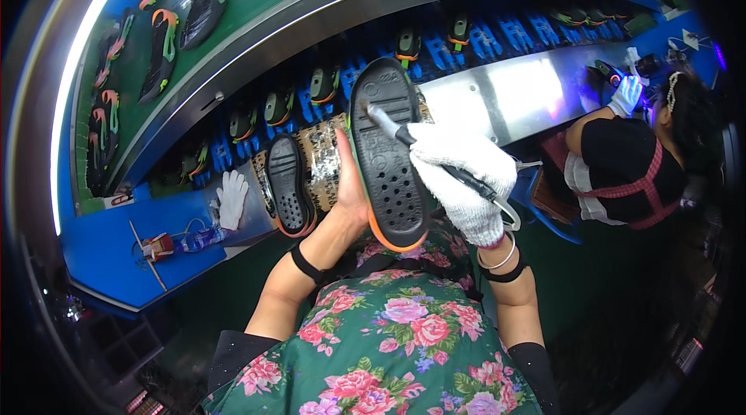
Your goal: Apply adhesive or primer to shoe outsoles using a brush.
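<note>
A black shoe sole (386, 209) with an orange edge at its heel end is held up in front of me, its ribbed and holed face toward the camera. My left hand (351, 191), bare, grips it along the left edge; the fingers behind it are hidden. A white knit glove covers my right hand (463, 172), which is closed around a brush (402, 135). The pale bristles touch the sole's upper part. Left of my left hand, a second black sole (288, 190) lies on a bench strip covered with printed brown tape (322, 157).
At the left, an empty white glove (231, 199) and a clear bottle (200, 239) lie by a blue tabletop (105, 256). Behind the bench runs a row of blue holders (486, 40), some bearing shoe parts. More soles (205, 5) rest on the green upper shelf. A co-worker (629, 155) sits right.
</note>
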Motion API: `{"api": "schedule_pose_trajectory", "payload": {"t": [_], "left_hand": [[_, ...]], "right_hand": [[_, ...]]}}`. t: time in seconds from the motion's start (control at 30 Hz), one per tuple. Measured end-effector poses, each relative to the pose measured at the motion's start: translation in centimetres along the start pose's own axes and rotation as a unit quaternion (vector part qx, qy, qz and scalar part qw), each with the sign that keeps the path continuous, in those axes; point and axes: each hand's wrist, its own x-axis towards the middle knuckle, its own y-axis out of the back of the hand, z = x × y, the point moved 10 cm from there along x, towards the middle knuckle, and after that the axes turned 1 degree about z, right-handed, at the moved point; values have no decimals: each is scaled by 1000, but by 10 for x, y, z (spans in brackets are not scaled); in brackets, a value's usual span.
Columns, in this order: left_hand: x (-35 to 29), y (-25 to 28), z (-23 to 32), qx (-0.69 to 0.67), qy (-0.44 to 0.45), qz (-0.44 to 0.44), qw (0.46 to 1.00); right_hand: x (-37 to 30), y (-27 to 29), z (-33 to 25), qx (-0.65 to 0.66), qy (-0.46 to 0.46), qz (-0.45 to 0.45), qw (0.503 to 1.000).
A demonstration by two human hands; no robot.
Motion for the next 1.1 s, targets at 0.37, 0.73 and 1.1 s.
{"api": "schedule_pose_trajectory", "payload": {"t": [0.37, 0.73, 1.1], "left_hand": [[-7, -14, -4, 258, -143, 56, 954], [-7, -10, -5, 239, -119, 16, 964], [29, 44, 2, 210, -129, -50, 968]], "right_hand": [[-7, -27, -18, -192, 168, -46, 966], [-17, -20, -29, -159, 152, -74, 973], [-26, -16, -30, -89, 200, 64, 974]]}}
